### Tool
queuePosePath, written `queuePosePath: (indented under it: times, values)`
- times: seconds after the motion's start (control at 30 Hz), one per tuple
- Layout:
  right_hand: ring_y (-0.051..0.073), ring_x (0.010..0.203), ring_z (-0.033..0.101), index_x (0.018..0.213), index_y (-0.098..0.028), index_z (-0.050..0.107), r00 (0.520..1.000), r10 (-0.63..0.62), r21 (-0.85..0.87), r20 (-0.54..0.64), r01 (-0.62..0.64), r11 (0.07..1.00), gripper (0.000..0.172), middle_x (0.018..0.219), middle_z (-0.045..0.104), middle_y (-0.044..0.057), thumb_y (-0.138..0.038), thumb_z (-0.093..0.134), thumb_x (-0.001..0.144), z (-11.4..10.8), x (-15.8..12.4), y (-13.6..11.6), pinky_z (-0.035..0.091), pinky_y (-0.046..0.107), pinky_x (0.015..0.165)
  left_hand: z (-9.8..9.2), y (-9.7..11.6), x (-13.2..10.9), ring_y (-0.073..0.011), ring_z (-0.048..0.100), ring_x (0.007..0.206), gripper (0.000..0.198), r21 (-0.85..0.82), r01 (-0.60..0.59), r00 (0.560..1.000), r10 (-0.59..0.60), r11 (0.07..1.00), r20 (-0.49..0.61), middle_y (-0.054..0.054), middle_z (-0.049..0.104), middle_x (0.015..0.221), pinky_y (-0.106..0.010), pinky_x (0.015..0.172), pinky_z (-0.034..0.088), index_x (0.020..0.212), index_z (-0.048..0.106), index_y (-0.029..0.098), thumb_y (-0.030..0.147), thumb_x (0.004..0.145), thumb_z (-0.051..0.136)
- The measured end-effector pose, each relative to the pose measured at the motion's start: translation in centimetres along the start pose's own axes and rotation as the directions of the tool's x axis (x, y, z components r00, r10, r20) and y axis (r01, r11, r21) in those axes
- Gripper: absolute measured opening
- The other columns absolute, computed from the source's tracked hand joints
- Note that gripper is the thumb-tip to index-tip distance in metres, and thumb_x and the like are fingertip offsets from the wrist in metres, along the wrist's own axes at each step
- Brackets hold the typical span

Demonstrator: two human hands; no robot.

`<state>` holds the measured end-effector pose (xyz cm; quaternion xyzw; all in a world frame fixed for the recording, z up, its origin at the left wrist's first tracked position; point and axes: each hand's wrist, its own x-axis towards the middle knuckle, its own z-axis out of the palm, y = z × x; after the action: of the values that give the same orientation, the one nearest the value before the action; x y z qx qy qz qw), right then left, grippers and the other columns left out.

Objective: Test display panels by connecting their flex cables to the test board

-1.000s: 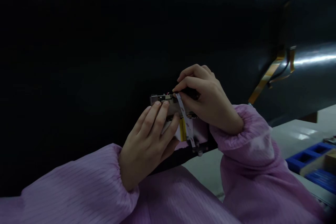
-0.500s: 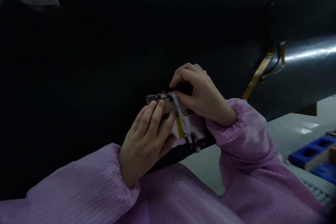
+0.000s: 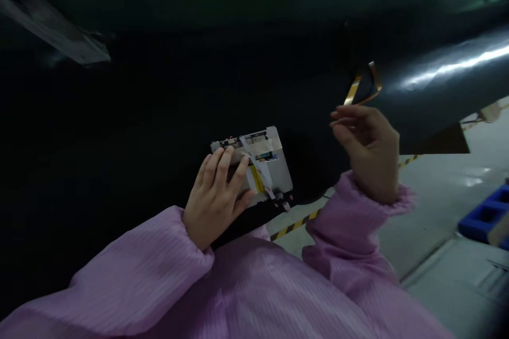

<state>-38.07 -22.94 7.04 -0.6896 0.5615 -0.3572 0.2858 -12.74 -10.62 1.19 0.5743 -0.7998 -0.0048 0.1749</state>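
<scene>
Silvery module (image 3: 283,167) lies partly under my left grip (image 3: 214,188), fingers spread, toward two o'clock; my right grip (image 3: 368,145) curls, amber ribbon (image 3: 352,90) at its eleven, pinching or not I cannot tell. Black sheet (image 3: 119,143) beneath; at four o'clock, pale floor (image 3: 437,185), striped tape (image 3: 296,226). White strip (image 3: 256,168): marks unreadable.

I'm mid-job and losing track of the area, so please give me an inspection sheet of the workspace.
Surface: broad black panel, with a glossy streak at right.
Job's things: metal-cased unit at the panel's near edge, bearing a pale strip and a yellow strip.
Clutter: pale object at upper left, too dim to identify.
Hands: left hand has its fingers spread on the unit; right hand has its fingers curled, off the unit.
Cables: orange ribbon beside the right hand; contact unclear.
Surroundings: blue crate at right; striped floor tape.
</scene>
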Motion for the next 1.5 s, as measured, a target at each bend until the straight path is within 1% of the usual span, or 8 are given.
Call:
queuePosePath:
  times: [0.23, 0.53, 0.77, 0.93, 1.03, 1.17, 1.3, 1.5]
  values:
    - [0.018, 0.082, 0.063, 0.115, -0.019, 0.063, 0.961, 0.152, -0.249, -0.23, -0.209, 0.946, 0.032, 0.1, 0.067, 0.007, -0.035, 0.061, 0.086, -1.1, -5.2, 4.5, 0.054, 0.035, 0.074, -0.4, 0.7, -1.1, -0.0393, 0.045, 0.132, 0.055, 0.013, -0.047, 0.996, 0.047, 0.999, -0.072, -0.026, 0.046, 0.141, -0.055, 0.107, 0.047, 0.136, 0.053, 0.006, 0.042, 0.094, 0.057]
    - [0.025, 0.096, 0.057, 0.1, -0.015, 0.064, 0.918, 0.244, -0.491, -0.314, -0.377, 0.786, 0.023, 0.107, 0.063, 0.013, -0.033, 0.063, 0.085, 1.6, 0.2, 5.4, 0.047, 0.04, 0.084, -1.1, 1.3, -5.9, -0.0361, 0.048, 0.13, 0.048, -0.018, -0.042, 0.999, 0.042, 0.999, -0.018, -0.023, 0.05, 0.139, -0.055, 0.106, 0.049, 0.136, 0.054, 0.008, 0.035, 0.097, 0.051]
    - [0.021, 0.08, 0.061, 0.082, -0.016, 0.066, 0.925, 0.153, -0.336, -0.347, -0.275, 0.901, 0.01, 0.083, 0.066, 0.008, -0.02, 0.06, 0.088, 0.2, 0.7, 4.3, 0.048, 0.037, 0.08, -1.3, -0.1, -8.8, -0.0336, 0.048, 0.132, 0.044, -0.114, -0.003, 0.999, -0.002, 0.994, -0.043, -0.02, 0.05, 0.141, -0.054, 0.107, 0.05, 0.135, 0.055, 0.013, 0.035, 0.097, 0.051]
    - [0.012, 0.062, 0.061, 0.088, -0.014, 0.067, 0.904, 0.226, 0.274, -0.363, -0.128, 0.953, 0.007, 0.073, 0.065, 0.002, -0.019, 0.065, 0.084, -1.4, 0.4, 2.0, 0.05, 0.025, 0.059, -2.4, -0.5, -8.9, -0.029, 0.051, 0.131, 0.037, -0.324, 0.1, 0.992, -0.121, 0.941, -0.046, -0.015, 0.055, 0.138, -0.051, 0.109, 0.049, 0.129, 0.06, 0.018, 0.032, 0.096, 0.054]
    - [0.009, 0.065, 0.063, 0.091, -0.017, 0.068, 0.939, 0.132, 0.493, -0.319, 0.046, 0.869, 0.01, 0.079, 0.067, 0.0, -0.024, 0.069, 0.085, -1.2, -1.8, -2.4, 0.052, 0.02, 0.058, -3.9, -0.2, -8.1, -0.0255, 0.058, 0.124, 0.031, -0.585, 0.239, 0.96, -0.278, 0.775, 0.024, -0.012, 0.062, 0.13, -0.048, 0.106, 0.051, 0.118, 0.067, 0.02, 0.038, 0.097, 0.052]
    - [0.01, 0.059, 0.063, 0.098, -0.024, 0.069, 0.946, -0.224, 0.524, -0.233, 0.317, 0.79, 0.008, 0.075, 0.067, -0.002, -0.024, 0.067, 0.091, 1.1, -8.2, -9.7, 0.054, 0.021, 0.053, -6.2, 0.9, -6.9, -0.0247, 0.067, 0.113, 0.043, -0.921, 0.352, 0.925, -0.21, 0.164, 0.316, -0.013, 0.07, 0.121, -0.043, 0.102, 0.055, 0.115, 0.069, 0.018, 0.051, 0.098, 0.046]
    - [0.013, 0.076, 0.069, 0.105, -0.018, 0.068, 0.735, -0.677, 0.521, 0.043, 0.562, 0.643, 0.014, 0.084, 0.07, 0.003, -0.016, 0.056, 0.097, 4.8, -14.0, -13.3, 0.059, 0.022, 0.069, -8.1, 1.8, -6.4, -0.0274, 0.071, 0.108, 0.062, -0.905, 0.201, 0.953, -0.139, -0.376, 0.269, -0.014, 0.073, 0.117, -0.042, 0.094, 0.06, 0.118, 0.071, 0.02, 0.069, 0.092, 0.043]
    - [0.013, 0.07, 0.067, 0.115, -0.017, 0.06, 0.584, -0.8, 0.442, 0.138, 0.686, 0.578, 0.02, 0.084, 0.071, 0.003, -0.017, 0.046, 0.102, 8.3, -16.2, -13.1, 0.054, 0.024, 0.061, -11.0, 0.1, -8.1, -0.0132, 0.075, 0.089, 0.026, -0.902, -0.003, 0.809, -0.531, -0.432, 0.252, -0.001, 0.078, 0.091, -0.021, 0.084, 0.06, 0.098, 0.075, 0.023, 0.042, 0.096, 0.058]
